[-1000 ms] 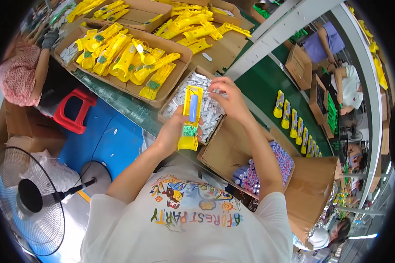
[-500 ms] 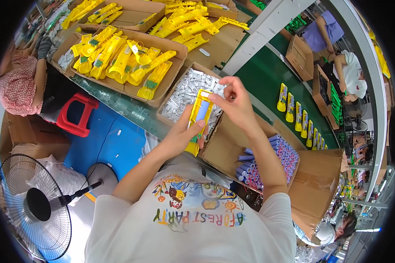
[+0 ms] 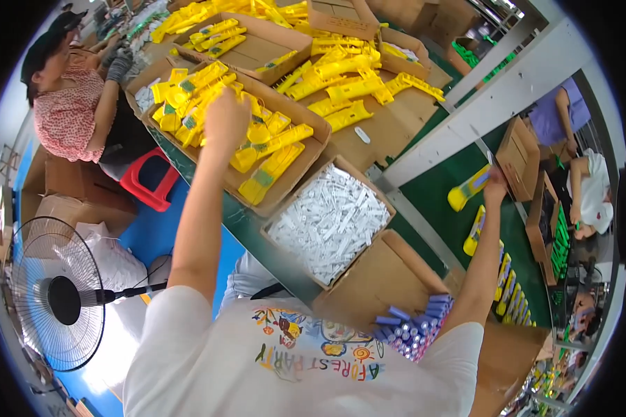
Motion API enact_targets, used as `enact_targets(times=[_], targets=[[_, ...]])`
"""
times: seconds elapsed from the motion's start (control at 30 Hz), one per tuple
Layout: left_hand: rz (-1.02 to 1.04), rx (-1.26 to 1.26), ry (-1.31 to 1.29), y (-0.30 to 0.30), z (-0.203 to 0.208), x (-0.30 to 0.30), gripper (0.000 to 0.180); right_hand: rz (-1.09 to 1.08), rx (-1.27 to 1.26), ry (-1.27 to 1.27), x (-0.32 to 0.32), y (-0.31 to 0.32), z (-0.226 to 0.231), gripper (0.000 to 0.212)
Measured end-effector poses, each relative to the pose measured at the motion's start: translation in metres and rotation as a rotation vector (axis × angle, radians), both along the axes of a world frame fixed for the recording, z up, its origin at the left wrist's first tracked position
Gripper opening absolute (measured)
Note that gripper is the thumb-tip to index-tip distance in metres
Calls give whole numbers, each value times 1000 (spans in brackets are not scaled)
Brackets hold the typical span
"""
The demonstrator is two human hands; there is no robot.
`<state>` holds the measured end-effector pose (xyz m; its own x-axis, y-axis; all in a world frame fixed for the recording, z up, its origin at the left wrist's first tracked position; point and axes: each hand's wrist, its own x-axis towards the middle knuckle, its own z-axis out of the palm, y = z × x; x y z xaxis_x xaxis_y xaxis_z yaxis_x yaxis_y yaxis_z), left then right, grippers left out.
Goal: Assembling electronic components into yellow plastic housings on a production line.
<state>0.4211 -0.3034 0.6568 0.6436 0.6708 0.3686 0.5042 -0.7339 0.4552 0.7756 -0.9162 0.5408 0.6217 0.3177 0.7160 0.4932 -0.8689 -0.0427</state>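
My left hand (image 3: 228,119) reaches into a cardboard box (image 3: 311,124) of yellow plastic housings (image 3: 275,170), some with green circuit boards. Its fingers are mostly hidden among the parts, so their grip does not show. Out to the right, my right hand (image 3: 495,182) pinches the end of a yellow plastic housing (image 3: 460,197) holding a purple-blue cylindrical battery. That housing is over the green belt (image 3: 431,201), at the near-left end of a row of similar yellow housings (image 3: 474,233).
A box of small white plastic pieces (image 3: 330,222) sits in front of me, beside a box of purple batteries (image 3: 417,326). A slanted metal post (image 3: 480,90) rises between table and belt. A fan (image 3: 64,300), red stool (image 3: 150,182) and a seated person (image 3: 73,111) are at left.
My hands have parted from over the white pieces. My left hand went to the box of yellow housings; my right hand carried the battery-filled housing right to the belt. The view has shifted.
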Motion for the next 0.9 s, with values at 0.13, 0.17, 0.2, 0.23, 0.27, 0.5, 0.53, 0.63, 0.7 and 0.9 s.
enact_targets(times=[0.13, 0.17, 0.2, 0.23, 0.27, 0.5, 0.53, 0.63, 0.7, 0.9], targets=[[16, -11, 451, 9, -29, 25, 46, -136, -105, 527, -29, 33, -48, 23], [10, -1, 456, 4, -27, 18, 46, -105, 41, 435, -40, 38, -36, 22], [-30, 148, 192, -4, -25, 4, 47, -77, 181, 348, -61, 46, -19, 21], [-67, 293, -75, -12, -21, -14, 49, 11, 263, 409, -96, 79, 14, 22], [-210, -6, -220, -31, -11, -28, 46, 78, 350, 462, -144, 119, 56, 23], [-653, -1973, -583, -176, 5, -89, 35, 959, -147, 225, -361, 245, 152, 37], [-709, -1931, -624, -178, -5, -89, 37, 976, 50, 596, -367, 236, 143, 30], [-845, -1979, -638, -189, -17, -96, 42, 582, 790, 1177, -382, 240, 159, 15], [-1031, -1715, -407, -201, -21, -112, 47, 816, 857, 1141, -395, 255, 159, 12], [-961, -1731, -281, -220, -26, -125, 40, 499, 462, 682, -445, 251, 139, 7]])
